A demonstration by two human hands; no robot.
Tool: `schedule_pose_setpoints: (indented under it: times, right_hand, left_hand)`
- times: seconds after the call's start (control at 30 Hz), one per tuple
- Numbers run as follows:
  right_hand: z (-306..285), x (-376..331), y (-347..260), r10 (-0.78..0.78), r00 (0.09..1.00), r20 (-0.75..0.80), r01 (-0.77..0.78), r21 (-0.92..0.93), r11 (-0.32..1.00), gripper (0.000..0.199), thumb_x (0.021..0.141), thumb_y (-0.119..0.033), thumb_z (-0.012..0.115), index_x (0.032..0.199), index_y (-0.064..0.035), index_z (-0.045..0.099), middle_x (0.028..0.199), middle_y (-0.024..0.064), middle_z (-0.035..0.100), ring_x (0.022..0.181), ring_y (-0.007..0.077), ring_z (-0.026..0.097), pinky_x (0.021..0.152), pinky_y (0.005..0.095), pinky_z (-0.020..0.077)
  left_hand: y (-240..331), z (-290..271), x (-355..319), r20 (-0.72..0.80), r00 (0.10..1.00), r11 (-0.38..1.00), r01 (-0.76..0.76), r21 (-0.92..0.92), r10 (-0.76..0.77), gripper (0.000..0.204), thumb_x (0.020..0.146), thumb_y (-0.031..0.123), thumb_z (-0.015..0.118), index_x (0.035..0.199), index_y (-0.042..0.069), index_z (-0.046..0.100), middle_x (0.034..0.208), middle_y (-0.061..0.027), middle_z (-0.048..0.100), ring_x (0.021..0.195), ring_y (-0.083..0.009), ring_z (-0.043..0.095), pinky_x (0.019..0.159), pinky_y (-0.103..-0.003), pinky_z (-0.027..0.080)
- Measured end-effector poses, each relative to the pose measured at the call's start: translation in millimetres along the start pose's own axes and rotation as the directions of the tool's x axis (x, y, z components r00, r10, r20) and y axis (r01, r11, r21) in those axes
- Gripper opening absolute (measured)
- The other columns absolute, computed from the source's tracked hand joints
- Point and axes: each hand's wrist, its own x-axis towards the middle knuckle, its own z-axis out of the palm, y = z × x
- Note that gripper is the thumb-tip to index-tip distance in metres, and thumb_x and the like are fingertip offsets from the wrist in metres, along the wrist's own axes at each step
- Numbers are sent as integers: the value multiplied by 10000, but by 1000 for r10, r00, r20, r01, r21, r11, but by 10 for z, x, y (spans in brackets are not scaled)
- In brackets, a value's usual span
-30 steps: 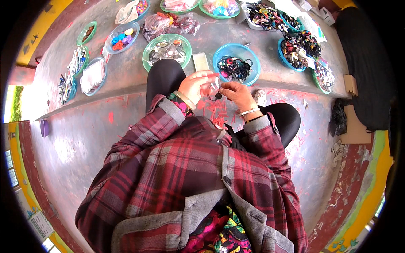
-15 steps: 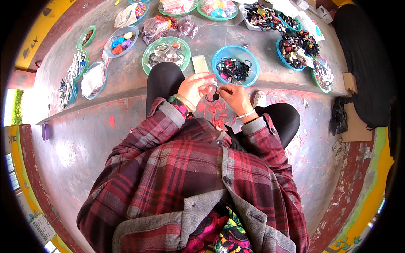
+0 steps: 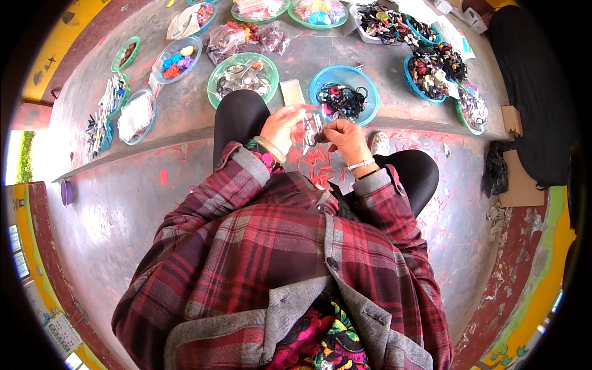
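Note:
My left hand (image 3: 282,126) and my right hand (image 3: 345,137) meet in front of my knees, both pinching a small clear plastic bag (image 3: 310,125) held up between them. A small dark item shows at the bag where my right fingers grip it. Just beyond the hands stands a blue bowl (image 3: 320,80) with dark hair ties in it, and beside it a green bowl (image 3: 217,79) of clear packets. A pale card (image 3: 291,92) lies flat between the two bowls.
Several more bowls and trays of colourful small items line the raised grey ledge (image 3: 185,117). Red paper scraps (image 3: 317,166) litter the floor between my knees. A purple cup (image 3: 66,192) sits at the left. Cardboard (image 3: 518,179) and a dark bag (image 3: 530,80) lie on the right.
The hands have stayed together over the knees, shifting slightly; the clear bag is now held more open and upright between them.

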Motion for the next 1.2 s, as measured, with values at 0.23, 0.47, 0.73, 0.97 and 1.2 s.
schedule_pose_setpoints:
  times: [0.23, 0.47, 0.73, 0.97, 1.2]
  right_hand:
    - [15, 10, 16, 31, 999, -8, -30, 98, 995, 93, 778, -50, 538, 806, 20, 592, 739, 45, 608, 627, 100, 568, 507, 211, 458]
    - [-51, 50, 115, 36, 998, 57, -46, 184, 982, 106, 803, -98, 559, 820, 0, 594, 753, 53, 609, 651, 119, 584, 610, 226, 472]
    - [-73, 51, 120, 68, 997, 45, -78, 281, 956, 79, 808, -104, 560, 809, -30, 588, 735, 43, 611, 646, 122, 588, 614, 234, 474]
    - [-38, 36, 60, -20, 1000, 3, 18, 211, 977, 87, 782, -99, 595, 814, -18, 590, 715, 19, 596, 626, 82, 540, 575, 205, 427]
    - [-37, 66, 81, -35, 999, -11, 36, 9, 999, 69, 743, -71, 634, 771, -13, 612, 684, -12, 586, 600, 52, 487, 549, 190, 382]
  left_hand:
    - [-58, -1, -18, 2, 989, 988, 146, 57, -147, 184, 844, 100, 527, 1012, 25, 529, 949, -80, 596, 811, -151, 589, 585, -220, 481]
    - [-87, -4, -20, -43, 991, 988, 125, -87, -130, 175, 869, 137, 493, 986, 13, 525, 942, -98, 592, 837, -164, 585, 702, -264, 499]
    - [-98, -27, 1, -35, 993, 988, 108, -108, -112, 211, 889, 171, 459, 1000, -1, 512, 946, -119, 584, 841, -179, 584, 734, -293, 507]
    - [-80, -7, -9, -71, 993, 994, 86, -61, -90, 216, 886, 177, 468, 995, -3, 513, 932, -123, 583, 831, -194, 589, 736, -329, 511]
    - [-104, 36, -28, 10, 999, 998, 50, 48, -50, 183, 869, 167, 501, 959, 13, 545, 888, -82, 590, 803, -156, 585, 685, -293, 518]
